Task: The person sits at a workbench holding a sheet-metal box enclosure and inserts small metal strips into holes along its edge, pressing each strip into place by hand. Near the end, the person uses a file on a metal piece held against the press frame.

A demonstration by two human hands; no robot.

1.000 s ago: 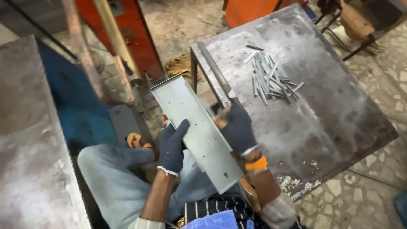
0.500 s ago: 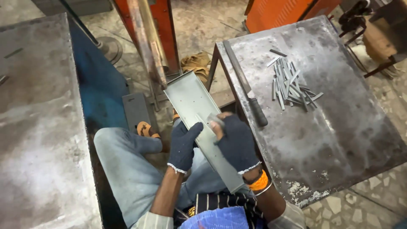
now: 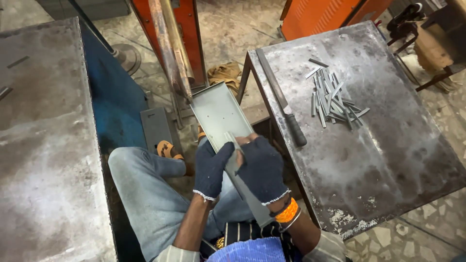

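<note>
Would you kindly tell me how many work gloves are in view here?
2. One dark glove is on the left hand, gripping the grey metal channel from the left edge; the other is on the right hand, pinching a small strip against it. None elsewhere that I can see.

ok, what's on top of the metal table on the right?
On the metal table: a loose pile of short metal strips and a long file-like tool with a dark handle. The near left corner is hidden behind the right hand.

Bright, even daylight, soft shadows, mild glare on the steel table (image 3: 388, 145), slight edge distortion.
</note>
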